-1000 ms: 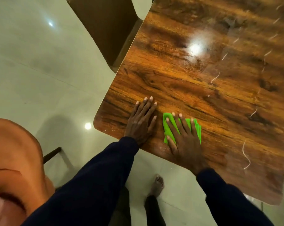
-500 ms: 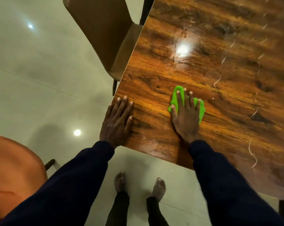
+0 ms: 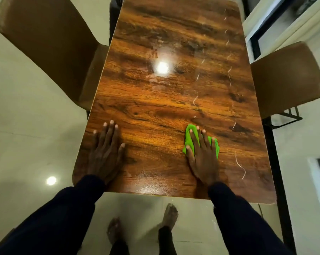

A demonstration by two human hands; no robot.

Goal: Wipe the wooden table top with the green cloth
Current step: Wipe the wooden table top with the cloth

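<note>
Two hands lie flat on the wooden table top point(image 3: 155, 111), fingers spread and extended. Under the right hand point(image 3: 203, 159) sits the green cloth point(image 3: 189, 138), pressed to the wood, its edges showing past the fingertips and thumb. Well apart, the left hand point(image 3: 104, 155) rests bare on the wood, holding nothing. Thin white streaks point(image 3: 240, 165) lie just right of the cloth; brown chairs point(image 3: 50, 45) flank the table.

A brown chair point(image 3: 50, 45) stands at the left, its seat partly tucked under the top's edge. A second brown chair point(image 3: 286, 78) stands at the right on a black frame. The pale glossy floor point(image 3: 26, 126) reflects a round light point(image 3: 51, 180). Two bare feet point(image 3: 170, 214) stand on it.
</note>
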